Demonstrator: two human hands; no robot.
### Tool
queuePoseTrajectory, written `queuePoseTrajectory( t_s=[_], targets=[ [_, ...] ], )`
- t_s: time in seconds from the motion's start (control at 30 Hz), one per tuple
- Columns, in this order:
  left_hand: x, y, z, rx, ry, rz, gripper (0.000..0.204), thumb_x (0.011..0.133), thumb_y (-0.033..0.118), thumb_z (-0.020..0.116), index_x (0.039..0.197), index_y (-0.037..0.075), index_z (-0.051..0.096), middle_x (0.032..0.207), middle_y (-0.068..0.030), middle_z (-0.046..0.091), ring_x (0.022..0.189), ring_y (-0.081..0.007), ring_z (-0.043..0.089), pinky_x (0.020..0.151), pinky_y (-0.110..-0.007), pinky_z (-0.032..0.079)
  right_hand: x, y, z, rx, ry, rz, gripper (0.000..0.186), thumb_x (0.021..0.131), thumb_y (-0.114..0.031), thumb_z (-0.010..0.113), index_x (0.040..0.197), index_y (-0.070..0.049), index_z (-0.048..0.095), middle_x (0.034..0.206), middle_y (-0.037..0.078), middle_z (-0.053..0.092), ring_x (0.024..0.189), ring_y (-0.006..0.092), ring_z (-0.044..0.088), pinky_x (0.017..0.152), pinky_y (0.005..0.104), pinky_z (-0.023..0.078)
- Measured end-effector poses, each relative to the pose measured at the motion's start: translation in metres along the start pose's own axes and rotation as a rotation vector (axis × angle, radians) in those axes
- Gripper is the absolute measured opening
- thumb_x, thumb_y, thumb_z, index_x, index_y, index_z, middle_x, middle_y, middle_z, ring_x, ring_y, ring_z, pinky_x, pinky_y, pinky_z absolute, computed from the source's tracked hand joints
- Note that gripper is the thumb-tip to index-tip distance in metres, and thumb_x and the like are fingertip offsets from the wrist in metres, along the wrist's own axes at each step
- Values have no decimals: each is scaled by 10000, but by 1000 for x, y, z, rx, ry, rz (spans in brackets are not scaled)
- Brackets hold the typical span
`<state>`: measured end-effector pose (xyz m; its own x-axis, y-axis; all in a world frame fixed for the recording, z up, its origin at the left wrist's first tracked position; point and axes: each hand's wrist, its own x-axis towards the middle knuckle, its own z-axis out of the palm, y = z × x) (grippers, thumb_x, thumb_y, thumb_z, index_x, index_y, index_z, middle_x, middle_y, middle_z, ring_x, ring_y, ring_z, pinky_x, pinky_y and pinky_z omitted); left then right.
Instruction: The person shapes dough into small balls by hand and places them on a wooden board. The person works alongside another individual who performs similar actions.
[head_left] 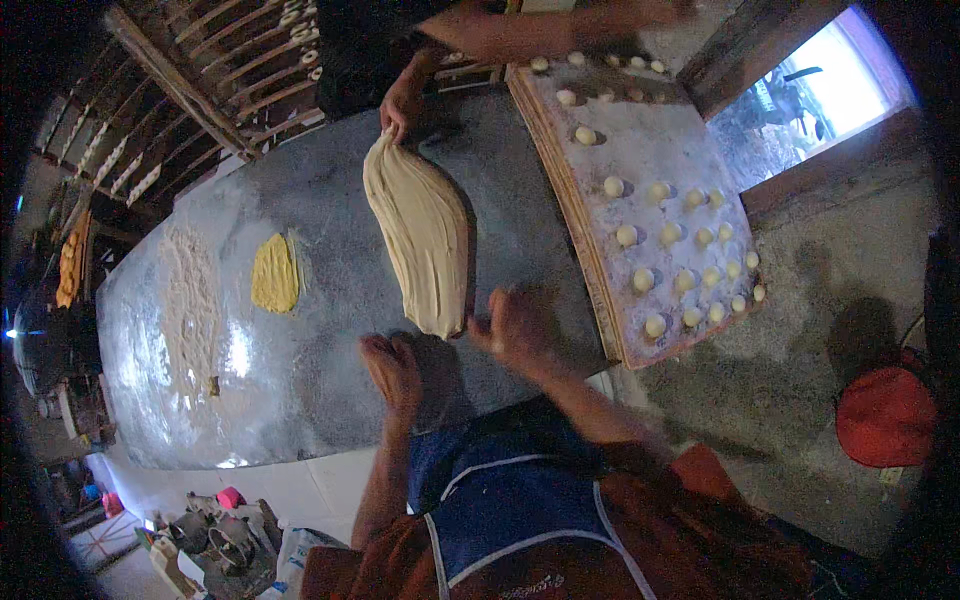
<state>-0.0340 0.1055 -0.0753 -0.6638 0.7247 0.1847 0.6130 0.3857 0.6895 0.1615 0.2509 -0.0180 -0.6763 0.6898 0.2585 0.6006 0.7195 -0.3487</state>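
Dough (425, 240) lies in a ridged strip across the middle of the table (335, 200), a co-worker's hand (400, 108) at the table's far side, while at its near side left hand (392, 372) and blurred right hand (508, 330) curl half-closed, holding what, I can't tell.

A bright wood-framed window (820, 90) sits at two o'clock; a red rounded object (885, 418) (kind unclear) lies between three and four. Wooden slatted racking (183, 88) fills ten o'clock — and grey cluttered equipment (230, 543), topped with a pink item (230, 497), stands toward half past seven.
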Motion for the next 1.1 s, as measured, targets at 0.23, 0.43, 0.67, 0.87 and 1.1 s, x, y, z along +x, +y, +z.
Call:
queuePoseTrajectory(
  t_s=[0.23,0.43,0.67,0.87,1.1],
  targets=[
    [3,-75,-25,-206,0,-6,228,855,-20,623,1024,-22,471,942,-199,483,863,-379,499,789,-492,416,-53,68,39,267,-43,-43,258,825,-177,735,915,-51,528,828,167,509,797,361,554,679,505,470],
    [-40,-46,-29,-56,39,272,130,932,42,591,991,-4,485,948,-194,485,866,-368,488,800,-494,399,-63,15,17,133,-304,75,193,844,-183,696,909,-54,568,771,156,574,714,343,589,638,474,486],
    [-22,-75,-42,-38,-28,-257,265,956,191,615,1079,-23,519,1107,-236,546,1077,-410,530,961,-497,411,-7,29,-3,140,-186,176,155,847,-140,662,865,-39,547,784,183,568,748,384,590,716,516,448],
    [1,-58,-115,204,-516,442,438,741,69,729,1149,2,583,1092,-215,577,996,-427,569,899,-506,484,-77,74,47,347,-364,248,151,933,-183,567,930,-39,612,923,170,645,966,390,613,874,499,469],
    [96,161,-62,168,-676,679,315,700,17,761,1005,64,697,1090,-170,602,1011,-374,616,902,-460,518,-104,68,8,241,67,-140,319,931,-146,564,1212,2,592,1267,144,578,1215,357,519,1035,488,422]
  ],
)
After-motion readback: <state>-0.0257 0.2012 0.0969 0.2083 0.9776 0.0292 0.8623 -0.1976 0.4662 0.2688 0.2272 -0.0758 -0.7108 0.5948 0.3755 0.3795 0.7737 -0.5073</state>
